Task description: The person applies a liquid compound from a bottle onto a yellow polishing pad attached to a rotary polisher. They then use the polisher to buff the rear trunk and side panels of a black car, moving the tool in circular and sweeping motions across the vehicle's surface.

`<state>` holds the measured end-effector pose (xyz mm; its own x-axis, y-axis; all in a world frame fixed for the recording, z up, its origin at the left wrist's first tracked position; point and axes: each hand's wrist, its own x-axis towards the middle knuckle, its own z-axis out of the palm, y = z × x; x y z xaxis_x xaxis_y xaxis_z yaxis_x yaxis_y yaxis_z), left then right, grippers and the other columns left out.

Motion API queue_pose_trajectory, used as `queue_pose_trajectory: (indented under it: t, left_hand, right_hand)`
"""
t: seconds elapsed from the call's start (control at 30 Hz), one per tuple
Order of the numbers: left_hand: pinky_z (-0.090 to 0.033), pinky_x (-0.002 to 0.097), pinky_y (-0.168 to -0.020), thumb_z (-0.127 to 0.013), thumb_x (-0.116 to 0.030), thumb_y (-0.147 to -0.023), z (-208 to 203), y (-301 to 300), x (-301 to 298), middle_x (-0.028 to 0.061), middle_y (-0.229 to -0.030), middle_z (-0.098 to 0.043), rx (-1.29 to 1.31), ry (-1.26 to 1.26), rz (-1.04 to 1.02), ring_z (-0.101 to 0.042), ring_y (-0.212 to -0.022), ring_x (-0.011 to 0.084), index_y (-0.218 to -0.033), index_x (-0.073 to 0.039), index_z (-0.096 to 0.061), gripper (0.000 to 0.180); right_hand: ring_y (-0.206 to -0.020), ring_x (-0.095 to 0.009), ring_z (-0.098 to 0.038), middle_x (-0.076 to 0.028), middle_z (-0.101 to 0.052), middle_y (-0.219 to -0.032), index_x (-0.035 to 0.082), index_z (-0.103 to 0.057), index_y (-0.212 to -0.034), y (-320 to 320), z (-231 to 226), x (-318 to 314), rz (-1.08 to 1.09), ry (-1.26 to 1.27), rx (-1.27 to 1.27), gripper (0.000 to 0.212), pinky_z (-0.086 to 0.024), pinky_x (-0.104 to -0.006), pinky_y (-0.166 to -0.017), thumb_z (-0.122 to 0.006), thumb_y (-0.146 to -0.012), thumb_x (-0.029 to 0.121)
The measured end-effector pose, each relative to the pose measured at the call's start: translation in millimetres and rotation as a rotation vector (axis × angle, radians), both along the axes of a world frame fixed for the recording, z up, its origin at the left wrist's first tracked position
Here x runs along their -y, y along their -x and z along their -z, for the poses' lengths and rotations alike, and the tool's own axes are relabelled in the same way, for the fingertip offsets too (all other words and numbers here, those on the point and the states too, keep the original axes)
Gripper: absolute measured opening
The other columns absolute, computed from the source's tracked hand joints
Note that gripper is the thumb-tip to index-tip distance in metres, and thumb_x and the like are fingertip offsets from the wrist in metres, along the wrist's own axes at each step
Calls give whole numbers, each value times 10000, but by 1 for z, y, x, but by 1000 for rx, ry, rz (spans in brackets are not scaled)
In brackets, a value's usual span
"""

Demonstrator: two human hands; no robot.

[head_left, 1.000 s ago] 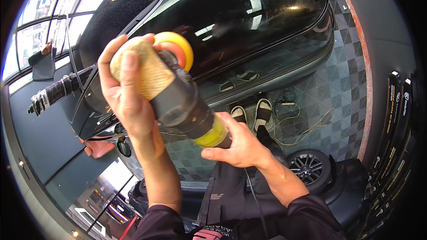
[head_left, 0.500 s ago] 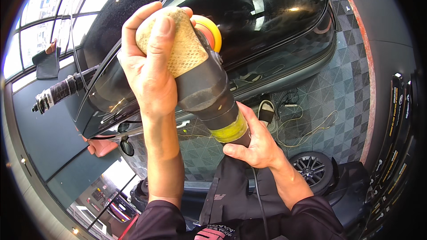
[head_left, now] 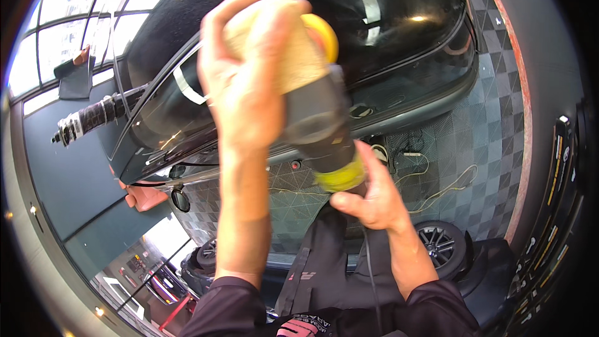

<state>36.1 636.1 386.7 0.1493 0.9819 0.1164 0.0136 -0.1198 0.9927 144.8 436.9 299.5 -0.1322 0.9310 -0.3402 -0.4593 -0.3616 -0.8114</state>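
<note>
In the head view, the left hand (head_left: 249, 81) is clamped over the tan-covered head (head_left: 304, 61) of a power tool (head_left: 315, 122), the right hand (head_left: 374, 198) around its far end, by the yellow-green band (head_left: 340, 178). The yellow pad (head_left: 326, 32) shows against a glossy black car panel (head_left: 399, 50); contact cannot be told from here. Apparent step: guiding pad over panel. The next move calls for a level pad and steady two-handed pressure.

The polisher (head_left: 315, 109) is mostly black with a tan cover (head_left: 307, 61), a neon yellow-green band (head_left: 342, 178) and a yellow pad (head_left: 331, 34) with some orange-red, the car body (head_left: 405, 50) is straight-up black, and the floor (head_left: 493, 109) is checkered light and dark grey with a reddish edge strip (head_left: 528, 112).
</note>
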Motion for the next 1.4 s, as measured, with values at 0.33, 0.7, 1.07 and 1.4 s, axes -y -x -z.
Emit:
queue_pose_trajectory:
  t: [0.33, 0.7, 1.07, 1.4]
  left_hand:
    - [-588, 372, -797, -770, -211, -881, 8, -77, -6, 133, -850, -738, 3, -85, 65, -750, -849, 245, -1128, -14, -597, 360]
    - [-606, 314, -831, -720, -191, -994, -4, 75, 13, 170, -1102, -734, 83, 31, -82, -728, -939, 198, -1275, 7, -563, 377]
    - [-569, 448, -982, -501, -257, -1101, 10, 216, 22, 223, -1224, -675, 163, -8, -275, -677, -1108, 326, -1386, -28, -503, 366]
    - [-612, 321, -709, -743, -213, -974, 9, 20, 0, 138, -1031, -735, 109, -2, -80, -729, -872, 198, -1254, -5, -567, 391]
  right_hand:
    - [-860, -220, -697, -157, -673, -1027, -17, -470, -1349, -34, -4, 4, 150, 65, -66, 813, -600, -359, -776, -823, -840, 511]
    - [-1281, -242, -589, -168, -627, -1371, -47, -383, -1523, 57, -5, -5, -132, -4, 90, 937, -434, -386, -1119, -891, -817, 301]
    - [-1228, -382, -665, -272, -688, -1265, 10, -392, -1543, 117, -29, -42, -458, -19, 252, 983, -520, -426, -1027, -821, -824, 525]
    - [-1200, -178, -596, -92, -657, -1295, -23, -476, -1464, 2, -13, -12, -56, 44, 51, 804, -433, -349, -1098, -854, -838, 312]
